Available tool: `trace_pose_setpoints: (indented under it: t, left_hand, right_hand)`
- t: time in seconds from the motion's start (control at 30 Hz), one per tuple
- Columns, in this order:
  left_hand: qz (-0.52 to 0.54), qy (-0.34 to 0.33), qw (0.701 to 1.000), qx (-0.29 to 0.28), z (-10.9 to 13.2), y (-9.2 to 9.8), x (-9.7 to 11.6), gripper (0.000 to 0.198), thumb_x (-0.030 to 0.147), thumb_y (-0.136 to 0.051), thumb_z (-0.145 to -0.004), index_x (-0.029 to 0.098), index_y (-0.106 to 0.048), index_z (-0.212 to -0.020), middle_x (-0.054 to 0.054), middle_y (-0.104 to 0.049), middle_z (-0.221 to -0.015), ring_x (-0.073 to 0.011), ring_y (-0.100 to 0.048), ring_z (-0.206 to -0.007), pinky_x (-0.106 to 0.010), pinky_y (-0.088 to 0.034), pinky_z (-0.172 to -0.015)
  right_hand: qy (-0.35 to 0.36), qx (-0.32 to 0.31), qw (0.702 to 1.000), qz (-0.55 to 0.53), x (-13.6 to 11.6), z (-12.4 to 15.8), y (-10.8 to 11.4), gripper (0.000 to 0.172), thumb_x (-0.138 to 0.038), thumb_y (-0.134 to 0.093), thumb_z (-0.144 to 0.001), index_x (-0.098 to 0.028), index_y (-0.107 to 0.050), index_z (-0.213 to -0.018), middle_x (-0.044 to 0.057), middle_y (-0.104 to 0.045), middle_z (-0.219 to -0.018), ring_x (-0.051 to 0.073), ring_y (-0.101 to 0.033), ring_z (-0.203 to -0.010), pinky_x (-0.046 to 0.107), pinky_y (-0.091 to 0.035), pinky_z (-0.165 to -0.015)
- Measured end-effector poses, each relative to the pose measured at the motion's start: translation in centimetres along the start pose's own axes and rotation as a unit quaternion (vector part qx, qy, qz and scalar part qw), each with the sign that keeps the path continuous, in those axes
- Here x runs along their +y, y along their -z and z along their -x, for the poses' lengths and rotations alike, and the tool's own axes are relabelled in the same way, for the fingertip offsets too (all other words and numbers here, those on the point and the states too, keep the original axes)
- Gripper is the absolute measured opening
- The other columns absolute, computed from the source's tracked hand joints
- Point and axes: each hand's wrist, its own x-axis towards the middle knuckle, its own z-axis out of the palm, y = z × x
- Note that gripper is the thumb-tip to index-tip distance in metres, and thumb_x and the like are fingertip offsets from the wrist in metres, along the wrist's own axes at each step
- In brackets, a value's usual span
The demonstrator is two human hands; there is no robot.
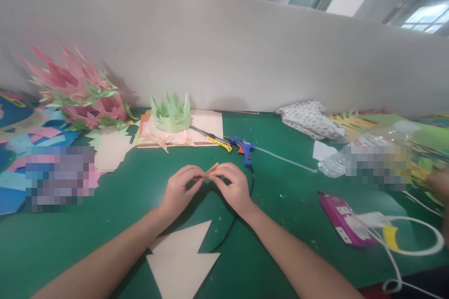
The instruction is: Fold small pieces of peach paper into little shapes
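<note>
My left hand (185, 191) and my right hand (231, 187) meet over the middle of the green table. Both pinch a small piece of pale paper (212, 168) between thumbs and fingertips; most of it is hidden by the fingers. Below my wrists lies a cream paper cutout (184, 266) with pointed corners, partly under my left forearm. Just beyond my right hand rests a blue hot glue gun (243, 147) with a glue stick (284, 158) out of its back. A yellow utility knife (219, 141) lies beside the gun's nozzle.
A green paper crown (171, 114) stands on stacked paper sheets (206, 124). Pink paper crowns (87, 88) are at the left. A purple power strip (345, 219) with white cables and a plastic bottle (333, 163) are at the right. Another person's hand (438, 184) shows at the right edge.
</note>
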Motion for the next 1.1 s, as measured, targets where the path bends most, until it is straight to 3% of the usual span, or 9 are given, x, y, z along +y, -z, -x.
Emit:
trace_pose_setpoints:
  t: [0.2,0.37,0.57,0.9,1.1]
  left_hand:
    - [0.044,0.059,0.997,-0.001,0.0,-0.3,0.5,0.008,0.018,-0.053,-0.077,0.02,-0.061,-0.079,-0.003,-0.063,-0.081,-0.0137,-0.06,-0.075,-0.023,-0.05,-0.065]
    - [0.111,0.131,0.985,-0.019,-0.2,-0.5,0.8,0.01,0.026,-0.056,-0.078,0.018,-0.061,-0.076,-0.004,-0.064,-0.081,-0.0132,-0.06,-0.073,-0.024,-0.049,-0.066]
    - [0.258,0.23,0.937,-0.036,-0.2,-0.6,0.5,0.02,0.036,-0.057,-0.077,0.017,-0.056,-0.083,0.0,-0.062,-0.071,-0.0127,-0.061,-0.067,-0.027,-0.051,-0.068]
    - [0.324,0.262,0.908,-0.029,-0.6,-0.1,0.5,0.022,0.036,-0.064,-0.072,0.016,-0.056,-0.077,0.001,-0.061,-0.071,-0.0115,-0.059,-0.067,-0.027,-0.051,-0.07]
    - [0.294,0.236,0.925,-0.04,-0.7,-0.2,0.5,0.017,0.033,-0.062,-0.073,0.017,-0.057,-0.077,0.0,-0.062,-0.071,-0.011,-0.058,-0.067,-0.024,-0.05,-0.065]
  right_hand:
    - [-0.071,0.029,0.997,-0.027,-0.3,0.1,-0.3,0.007,-0.027,-0.059,-0.079,-0.021,-0.062,-0.076,0.001,-0.065,-0.076,0.014,-0.057,-0.065,0.027,-0.046,-0.063]
    - [-0.064,0.016,0.997,-0.03,-0.1,0.1,-0.4,0.005,-0.024,-0.058,-0.08,-0.021,-0.063,-0.078,0.001,-0.066,-0.079,0.015,-0.059,-0.071,0.027,-0.047,-0.069]
    - [-0.053,-0.02,0.998,-0.012,0.1,0.1,-0.4,0.004,-0.021,-0.058,-0.079,-0.021,-0.062,-0.08,0.002,-0.064,-0.078,0.016,-0.058,-0.073,0.029,-0.047,-0.07]
    - [-0.079,-0.011,0.993,-0.084,0.0,0.3,-1.0,0.008,-0.021,-0.059,-0.077,-0.021,-0.058,-0.085,0.002,-0.062,-0.081,0.015,-0.059,-0.074,0.03,-0.051,-0.073]
    - [-0.073,-0.034,0.994,-0.074,0.0,0.2,-0.9,0.016,-0.03,-0.067,-0.072,-0.02,-0.057,-0.079,0.002,-0.06,-0.08,0.015,-0.058,-0.075,0.03,-0.05,-0.072]
